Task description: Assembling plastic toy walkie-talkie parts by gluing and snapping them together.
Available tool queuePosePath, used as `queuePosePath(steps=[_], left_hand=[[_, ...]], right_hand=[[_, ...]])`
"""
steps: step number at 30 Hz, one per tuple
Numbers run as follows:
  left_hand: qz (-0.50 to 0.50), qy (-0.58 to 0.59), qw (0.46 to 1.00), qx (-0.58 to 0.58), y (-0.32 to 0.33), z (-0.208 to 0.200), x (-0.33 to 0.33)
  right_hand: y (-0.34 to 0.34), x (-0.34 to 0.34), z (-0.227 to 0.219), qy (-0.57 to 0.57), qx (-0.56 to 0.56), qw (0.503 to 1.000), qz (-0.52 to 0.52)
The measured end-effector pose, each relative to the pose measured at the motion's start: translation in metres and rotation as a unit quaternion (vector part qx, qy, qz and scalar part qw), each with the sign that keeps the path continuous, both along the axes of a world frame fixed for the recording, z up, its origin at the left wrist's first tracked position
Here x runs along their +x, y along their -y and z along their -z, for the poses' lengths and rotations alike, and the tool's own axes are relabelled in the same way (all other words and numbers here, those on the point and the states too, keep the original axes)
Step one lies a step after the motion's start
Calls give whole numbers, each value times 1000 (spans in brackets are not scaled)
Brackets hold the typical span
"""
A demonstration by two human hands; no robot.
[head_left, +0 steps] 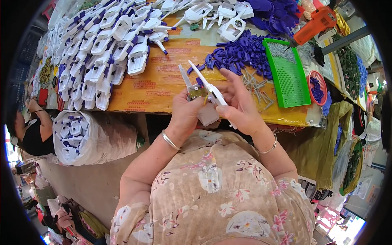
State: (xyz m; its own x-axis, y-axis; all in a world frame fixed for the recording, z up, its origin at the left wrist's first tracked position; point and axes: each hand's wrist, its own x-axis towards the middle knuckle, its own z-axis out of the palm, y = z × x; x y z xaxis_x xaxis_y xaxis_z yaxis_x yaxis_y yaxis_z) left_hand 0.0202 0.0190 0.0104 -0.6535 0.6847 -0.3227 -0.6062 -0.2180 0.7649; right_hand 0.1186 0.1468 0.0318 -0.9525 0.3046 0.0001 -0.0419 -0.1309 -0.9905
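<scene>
My right hand (241,107) is closed on a long, thin white plastic shell (215,94), seen nearly edge-on, its narrow end pointing up and left. The thumb presses on its side while the index finger stretches upward. Close beside it, my left hand (183,113) grips another pale plastic housing half (209,116), whose narrow arm sticks up past the fingers. A yellowish-green part (197,94) shows between the two halves; its kind is hard to make out. The pieces are held just over the table's near edge, and my fingers hide much of them.
White-and-purple plastic housings (98,49) are heaped at the left. Purple plastic pieces (243,53) and pale slim rods (257,87) lie ahead. At the right are a green tray (286,77) of small metal bits, a red basket (317,87) and an orange power screwdriver (315,25). A filled sack (118,136) stands left.
</scene>
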Motion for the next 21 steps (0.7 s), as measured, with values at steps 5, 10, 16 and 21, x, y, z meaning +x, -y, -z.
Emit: queuePosePath(steps=[5, 10, 16, 21], left_hand=[[-13, 39, 999, 34, 3, 9, -2], [30, 23, 999, 35, 7, 4, 2], [-13, -42, 999, 10, 2, 15, -2], [-37, -54, 998, 7, -1, 13, 1]], right_hand=[[0, -4, 5, -4, 60, 996, 65], [-2, -3, 17, 22, -40, 996, 73], [15, -4, 25, -75, 30, 988, 129], [18, -3, 11, -54, 346, 927, 132]])
